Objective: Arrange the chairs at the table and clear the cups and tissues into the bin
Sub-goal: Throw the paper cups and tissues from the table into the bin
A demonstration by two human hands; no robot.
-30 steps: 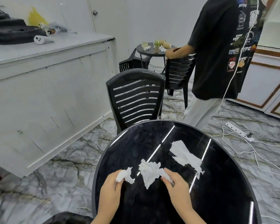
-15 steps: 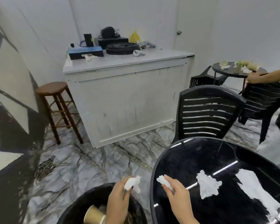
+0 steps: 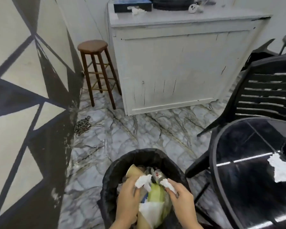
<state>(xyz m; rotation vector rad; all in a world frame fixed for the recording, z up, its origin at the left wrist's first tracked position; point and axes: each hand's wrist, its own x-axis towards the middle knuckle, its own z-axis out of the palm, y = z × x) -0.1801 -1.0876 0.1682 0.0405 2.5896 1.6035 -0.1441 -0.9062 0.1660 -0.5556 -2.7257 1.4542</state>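
Both my hands hover over the black-lined bin [image 3: 120,164] at the bottom centre. My left hand [image 3: 127,197] pinches a crumpled white tissue [image 3: 143,180] above the rubbish. My right hand [image 3: 182,200] pinches a second white tissue [image 3: 168,183] beside it. A brown paper cup [image 3: 133,171] lies inside the bin among other waste. On the round black table [image 3: 248,146] at the right, another white tissue [image 3: 279,169] lies flat. A black slatted chair [image 3: 267,90] stands behind the table.
A white counter [image 3: 180,63] with a blue box and other items fills the back. A wooden stool [image 3: 96,66] stands at its left, near a black-and-white patterned wall. A metal chain [image 3: 82,125] lies on the marble floor.
My view swung left and down from the table to the bin. Both hands carried their tissues off the table edge and now hold them over the bin's opening.
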